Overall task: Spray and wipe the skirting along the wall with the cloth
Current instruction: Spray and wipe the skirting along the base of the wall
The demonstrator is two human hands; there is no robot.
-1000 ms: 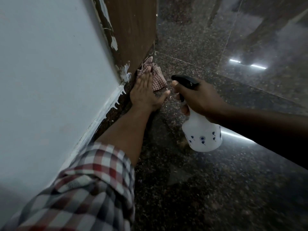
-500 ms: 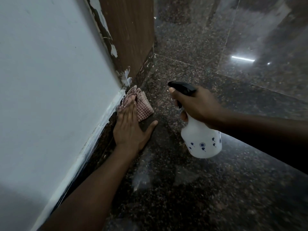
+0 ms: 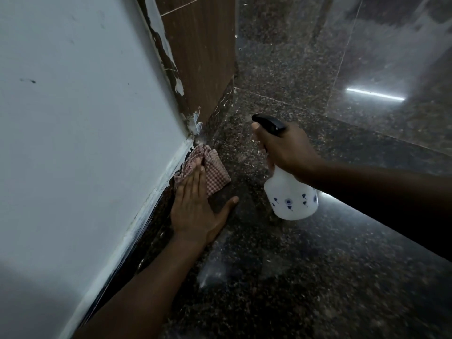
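My left hand (image 3: 195,209) lies flat with straight fingers on a red-and-white checked cloth (image 3: 212,174), pressing it against the dark granite skirting (image 3: 156,216) at the foot of the white wall (image 3: 85,118). The thumb sticks out over the floor. My right hand (image 3: 286,148) grips the neck of a white spray bottle (image 3: 291,196) with small blue flower prints and a black trigger head (image 3: 269,123). The bottle hangs just above the floor, to the right of the cloth, nozzle pointing left toward the skirting.
A brown wooden door frame (image 3: 200,57) with chipped white paint stands just beyond the cloth, where the wall ends. Polished dark speckled granite floor (image 3: 293,277) spreads to the right, reflecting a tube light (image 3: 374,94).
My left hand has slid the cloth back along the skirting, away from the door frame and toward me. The right hand and bottle have stayed roughly in place.
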